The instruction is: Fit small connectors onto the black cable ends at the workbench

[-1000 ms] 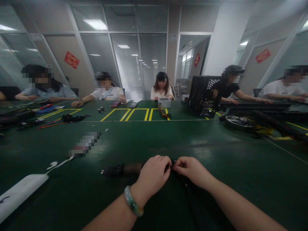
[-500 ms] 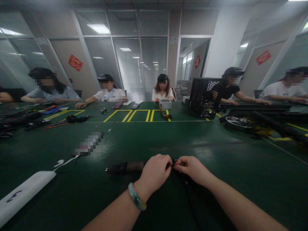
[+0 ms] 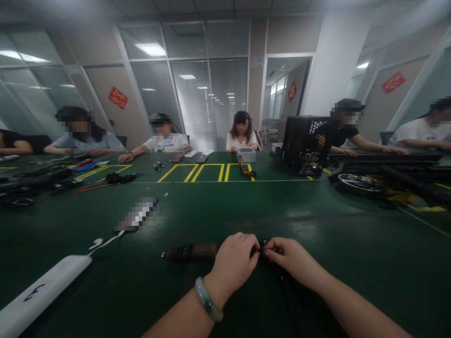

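A dark electric screwdriver with a brownish middle lies across the green tabletop, its metal tip pointing left. My left hand, with a green bangle on the wrist, is closed around its right end. Close beside it, my right hand pinches at the same end with thumb and forefinger; the small part between the fingertips is too dark and hidden to make out. A black cord runs from there toward me, below my right hand.
At left are a white power bank, a white cable and a blurred-out phone. Across the table stand a black computer case and a grey power supply. Cables lie far left, a round fan-like part right. Several people sit opposite.
The whole view has shifted slightly, so everything appears a little lower and further right. Both hands keep the same hold at the screwdriver's end.
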Demonstrator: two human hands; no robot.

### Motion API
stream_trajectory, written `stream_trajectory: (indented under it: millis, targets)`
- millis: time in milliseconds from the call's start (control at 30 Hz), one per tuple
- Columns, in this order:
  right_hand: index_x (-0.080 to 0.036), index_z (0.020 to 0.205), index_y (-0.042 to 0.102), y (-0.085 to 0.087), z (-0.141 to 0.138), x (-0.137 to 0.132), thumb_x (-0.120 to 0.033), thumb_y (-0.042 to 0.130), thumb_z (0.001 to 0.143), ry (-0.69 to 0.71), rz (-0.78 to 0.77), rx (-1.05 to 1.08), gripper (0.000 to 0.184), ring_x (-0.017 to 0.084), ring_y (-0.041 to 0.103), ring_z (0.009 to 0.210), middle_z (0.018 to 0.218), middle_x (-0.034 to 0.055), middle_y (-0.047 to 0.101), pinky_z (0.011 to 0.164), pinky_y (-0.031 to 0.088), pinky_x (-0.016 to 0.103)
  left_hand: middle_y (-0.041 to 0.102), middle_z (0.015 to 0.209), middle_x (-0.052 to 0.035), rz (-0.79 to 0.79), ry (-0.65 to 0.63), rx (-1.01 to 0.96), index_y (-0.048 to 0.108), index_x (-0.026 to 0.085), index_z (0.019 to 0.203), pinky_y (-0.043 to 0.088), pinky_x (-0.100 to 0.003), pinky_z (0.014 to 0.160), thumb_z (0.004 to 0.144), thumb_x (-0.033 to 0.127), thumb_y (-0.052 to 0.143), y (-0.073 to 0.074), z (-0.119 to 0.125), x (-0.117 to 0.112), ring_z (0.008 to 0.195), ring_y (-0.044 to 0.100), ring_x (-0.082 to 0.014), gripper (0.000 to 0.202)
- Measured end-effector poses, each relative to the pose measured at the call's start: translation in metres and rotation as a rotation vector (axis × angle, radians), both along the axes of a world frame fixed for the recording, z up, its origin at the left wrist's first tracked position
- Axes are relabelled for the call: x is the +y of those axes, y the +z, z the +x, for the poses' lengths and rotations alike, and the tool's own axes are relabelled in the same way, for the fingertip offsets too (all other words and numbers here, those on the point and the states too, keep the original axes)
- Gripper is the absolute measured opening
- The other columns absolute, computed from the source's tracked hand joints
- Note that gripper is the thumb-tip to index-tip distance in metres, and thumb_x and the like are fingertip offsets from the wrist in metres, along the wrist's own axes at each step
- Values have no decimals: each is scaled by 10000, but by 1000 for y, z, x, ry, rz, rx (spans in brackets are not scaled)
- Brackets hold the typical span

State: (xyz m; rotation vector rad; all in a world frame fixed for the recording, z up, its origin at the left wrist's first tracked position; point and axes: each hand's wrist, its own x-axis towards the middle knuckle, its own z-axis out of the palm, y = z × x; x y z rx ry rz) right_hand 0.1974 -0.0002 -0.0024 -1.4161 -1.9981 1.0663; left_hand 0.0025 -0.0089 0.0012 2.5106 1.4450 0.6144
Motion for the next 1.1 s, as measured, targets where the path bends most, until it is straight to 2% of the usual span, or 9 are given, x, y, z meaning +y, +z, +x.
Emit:
stream_trajectory:
  millis: [233, 500, 800, 967, 1100]
  targets:
    - [-180, 937, 667, -5, 0, 2, -300, 582, 827, -1, -65, 73, 183, 172, 650, 768, 844, 25, 707, 658, 464, 239, 608, 926, 6, -4, -12, -15, 570, 227, 934, 398, -336, 799, 845, 198, 571, 3, 0, -2, 899, 536, -187, 93]
    - [-184, 910, 679, -11, 1, 4, -309, 600, 810, -6, -41, 69, 179, 179, 648, 765, 854, 32, 710, 658, 463, 251, 618, 944, 2, 4, -36, 1, 583, 224, 948, 409, -328, 818, 836, 202, 590, 7, -1, -3, 918, 538, -187, 114]
    - [-185, 851, 696, -7, -2, 4, -324, 590, 809, -33, 18, -10, 180, 152, 623, 672, 768, 14, 703, 580, 421, 226, 613, 940, -7, -1, -46, 43, 585, 227, 938, 418, -322, 798, 867, 233, 549, 1, 0, 1, 898, 554, -186, 80]
    - [-191, 852, 696, -5, -3, 4, -305, 573, 825, -31, 77, -10, 170, 148, 620, 702, 792, 9, 702, 597, 419, 222, 606, 945, -21, -39, 20, 74, 567, 217, 977, 427, -331, 814, 858, 233, 554, 2, 2, 3, 903, 566, -191, 122]
    - [-195, 853, 693, -4, -5, 3, -291, 560, 837, -39, 113, -15, 165, 145, 624, 703, 803, 9, 705, 607, 424, 223, 607, 962, -26, -61, 24, 62, 568, 211, 950, 429, -335, 838, 846, 227, 560, 2, 2, 4, 914, 566, -193, 105]
